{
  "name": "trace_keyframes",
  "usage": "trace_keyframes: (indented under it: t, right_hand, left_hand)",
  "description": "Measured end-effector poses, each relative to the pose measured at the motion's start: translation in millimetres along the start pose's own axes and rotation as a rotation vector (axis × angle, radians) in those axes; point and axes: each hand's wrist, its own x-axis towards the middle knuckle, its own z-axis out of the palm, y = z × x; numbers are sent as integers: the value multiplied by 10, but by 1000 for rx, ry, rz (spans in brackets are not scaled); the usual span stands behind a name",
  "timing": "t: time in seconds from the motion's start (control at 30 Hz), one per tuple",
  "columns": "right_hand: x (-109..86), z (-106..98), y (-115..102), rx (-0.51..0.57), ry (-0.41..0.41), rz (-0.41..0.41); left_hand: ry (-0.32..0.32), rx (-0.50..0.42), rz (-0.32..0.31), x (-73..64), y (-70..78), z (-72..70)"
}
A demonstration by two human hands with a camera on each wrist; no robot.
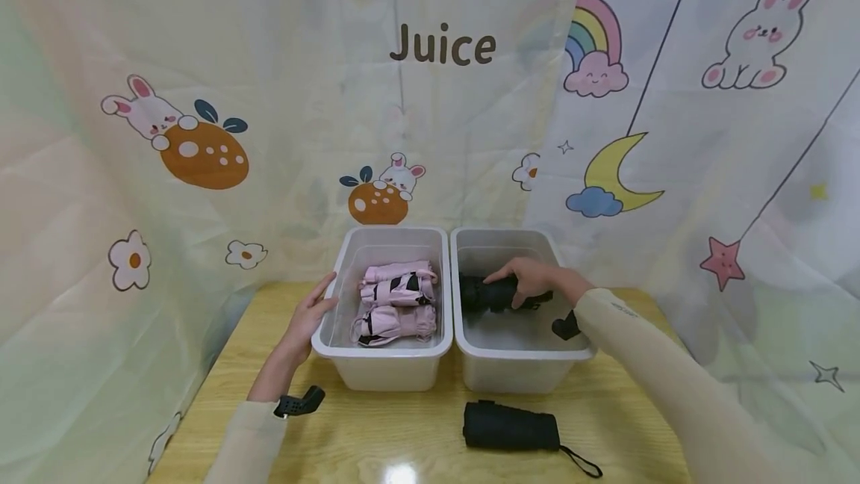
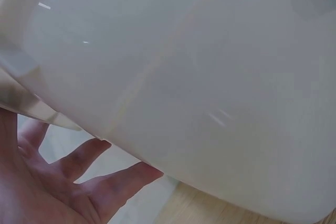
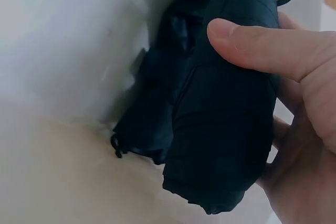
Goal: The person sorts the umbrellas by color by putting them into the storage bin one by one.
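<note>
My right hand (image 1: 534,278) reaches into the right white bin (image 1: 524,355) and grips a folded black umbrella (image 3: 226,119), thumb across its near side in the right wrist view. Behind it in that view, a second black umbrella (image 3: 149,108) lies against the bin wall. The left hand (image 1: 310,320) touches the outer left rim of the left white bin (image 1: 383,354), fingers extended. Inside that bin lie several folded pink umbrellas (image 1: 402,322), some with black patches. In the left wrist view, the left fingers (image 2: 123,182) meet the bin's edge.
Another folded black umbrella (image 1: 510,426) with a wrist loop lies on the wooden table (image 1: 376,439) in front of the right bin. Both bins stand side by side. A printed curtain (image 1: 302,95) hangs behind and around the table.
</note>
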Motion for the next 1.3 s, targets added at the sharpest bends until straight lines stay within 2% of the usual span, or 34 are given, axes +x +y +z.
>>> trace_keyframes:
  t: [0.1,0.4,0.9,1.17,1.3]
  right_hand:
    - [85,50,27,57,-23,44]
    - [267,232,191,100,-65,98]
    - [371,427,359,197,0,164]
    - [383,503,316,129,-6,186]
    - [401,519,333,95,43,164]
  left_hand:
    - [4,-6,4,-11,8,-8]
    - [-9,-3,24,1,-14,12]
    - [-20,4,25,55,-10,-3]
    - [-3,13,5,37,-23,-18]
    - [-8,16,-2,30,-28,-20]
